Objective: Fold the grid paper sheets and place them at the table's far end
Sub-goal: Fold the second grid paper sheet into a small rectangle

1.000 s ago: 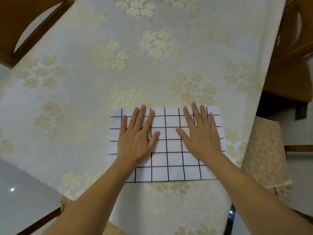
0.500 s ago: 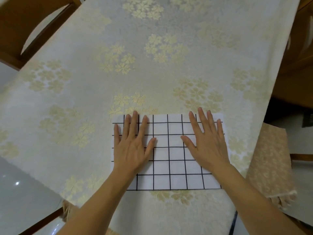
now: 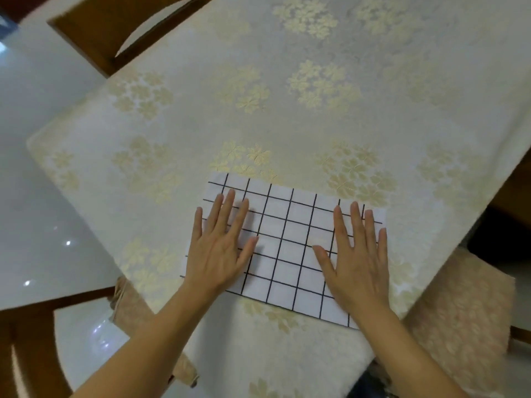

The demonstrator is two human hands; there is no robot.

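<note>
A white grid paper sheet with black lines lies flat near the table's near edge, a wide rectangle slightly turned clockwise. My left hand rests palm down on its left part, fingers spread. On its right part my right hand presses flat in the same way, its outer fingers reaching the sheet's right edge. Neither hand holds anything. The table wears a cream cloth with gold flower clusters, and its far part stretches away toward the top of the view.
Wooden chairs stand at the far left and near left. A cushioned seat sits at the right, below the table's corner. Glossy white floor lies to the left. The cloth hangs over the near edge.
Both hands have slid apart toward the sheet's two ends. The view has tilted, so the sheet now appears turned clockwise.
</note>
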